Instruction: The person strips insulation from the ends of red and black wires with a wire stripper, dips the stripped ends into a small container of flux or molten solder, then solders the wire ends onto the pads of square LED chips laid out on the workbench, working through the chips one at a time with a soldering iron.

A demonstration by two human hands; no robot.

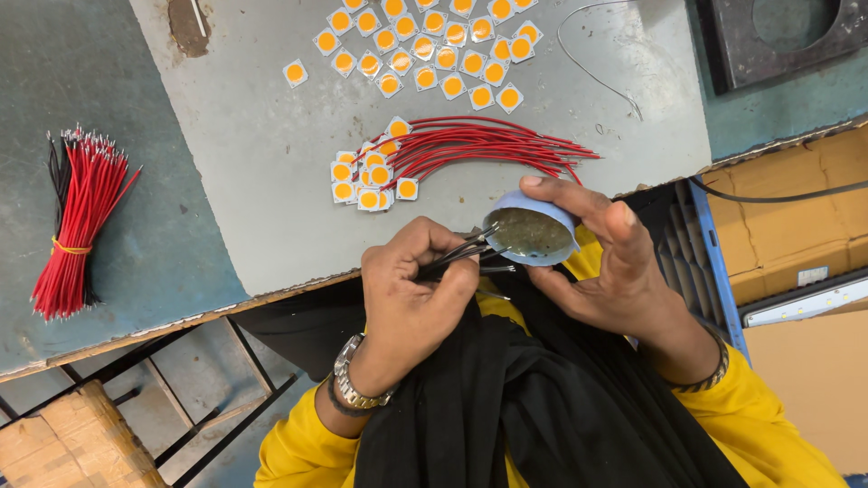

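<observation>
Grey table (pixel 271 181): square LED chips (pixel 434 45), red wires (pixel 488 145), wire bundle (pixel 77 226).

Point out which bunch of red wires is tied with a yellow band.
The upright bundle of red wires at far left, banded. The fanned red wires beside the square chips lie loose.

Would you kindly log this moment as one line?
left hand: holds tweezers | right hand: holds blue tin | tweezer tips at tin

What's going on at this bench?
A person in yellow sleeves holds a small blue tin of dark paste in the right hand, over the table edge. The left hand dips tweezers into it. Square chips with orange centres and red wires lie on the grey table.
</observation>
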